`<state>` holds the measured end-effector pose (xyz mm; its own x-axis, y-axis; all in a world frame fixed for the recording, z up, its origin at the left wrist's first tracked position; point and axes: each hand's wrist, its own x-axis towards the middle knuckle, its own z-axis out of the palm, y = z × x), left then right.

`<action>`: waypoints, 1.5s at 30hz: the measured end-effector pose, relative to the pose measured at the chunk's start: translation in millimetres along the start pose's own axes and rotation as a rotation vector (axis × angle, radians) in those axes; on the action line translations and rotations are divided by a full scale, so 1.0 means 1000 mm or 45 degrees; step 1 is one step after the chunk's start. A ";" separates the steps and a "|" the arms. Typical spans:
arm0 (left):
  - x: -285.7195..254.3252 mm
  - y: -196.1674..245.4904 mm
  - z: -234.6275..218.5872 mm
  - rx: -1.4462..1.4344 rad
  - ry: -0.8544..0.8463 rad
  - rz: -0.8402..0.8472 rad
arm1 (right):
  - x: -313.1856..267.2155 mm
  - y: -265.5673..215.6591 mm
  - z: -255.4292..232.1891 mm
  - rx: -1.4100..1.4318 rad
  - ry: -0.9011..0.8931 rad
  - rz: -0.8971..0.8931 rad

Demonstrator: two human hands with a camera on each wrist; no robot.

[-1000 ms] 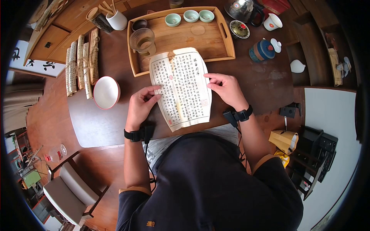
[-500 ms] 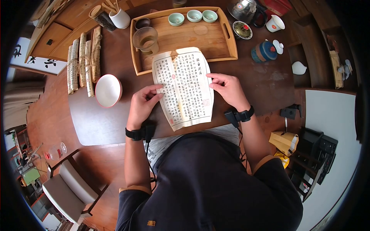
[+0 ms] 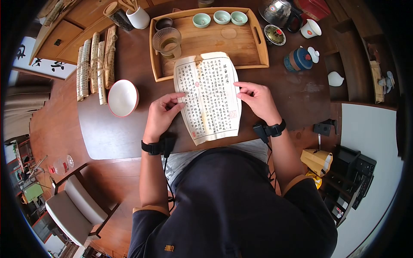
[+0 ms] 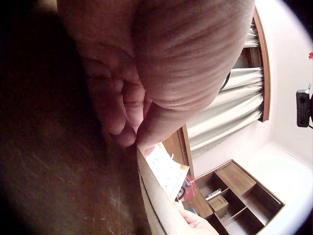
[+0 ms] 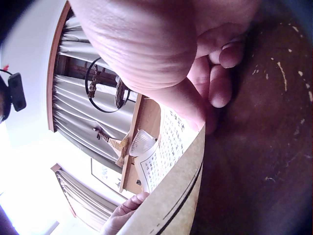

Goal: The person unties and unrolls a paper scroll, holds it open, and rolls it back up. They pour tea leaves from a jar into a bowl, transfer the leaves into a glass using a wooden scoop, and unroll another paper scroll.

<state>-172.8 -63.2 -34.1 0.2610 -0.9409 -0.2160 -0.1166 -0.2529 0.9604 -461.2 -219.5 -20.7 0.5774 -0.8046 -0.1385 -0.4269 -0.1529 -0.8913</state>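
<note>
A sheet of paper point(image 3: 211, 99) with columns of handwritten characters and red seals spans the space between both hands, its long sides bowed and its top overlapping the tray's front edge in the head view. My left hand point(image 3: 162, 116) pinches the left edge between thumb and fingers. On the opposite side, my right hand point(image 3: 259, 102) pinches the right edge, a little higher up. In the left wrist view, the thumb point(image 4: 161, 122) bears on the paper point(image 4: 152, 193) at its edge. The right wrist view shows the thumb point(image 5: 188, 105) likewise on the paper's edge point(image 5: 171, 210).
Behind the paper lies a wooden tray point(image 3: 215, 43) with a ribbed glass pitcher point(image 3: 167, 41), a dark cup and celadon cups point(image 3: 221, 18). A white bowl point(image 3: 123, 99) and several rolled scrolls point(image 3: 97, 69) are at left. A kettle point(image 3: 275, 13) and blue jar point(image 3: 299, 59) stand at right.
The head view has shifted, so the table, tray, paper and hands appear slightly farther right. Both hands keep their pinch on the paper, which holds much the same pose.
</note>
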 end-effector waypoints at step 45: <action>-0.001 0.005 0.000 -0.007 -0.029 -0.033 | 0.000 -0.002 -0.001 -0.008 -0.038 0.025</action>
<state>-173.5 -63.3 -29.3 0.2420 -0.9389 -0.2448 -0.1045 -0.2761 0.9554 -460.9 -219.6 -18.5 0.5893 -0.7901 -0.1689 -0.4429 -0.1411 -0.8854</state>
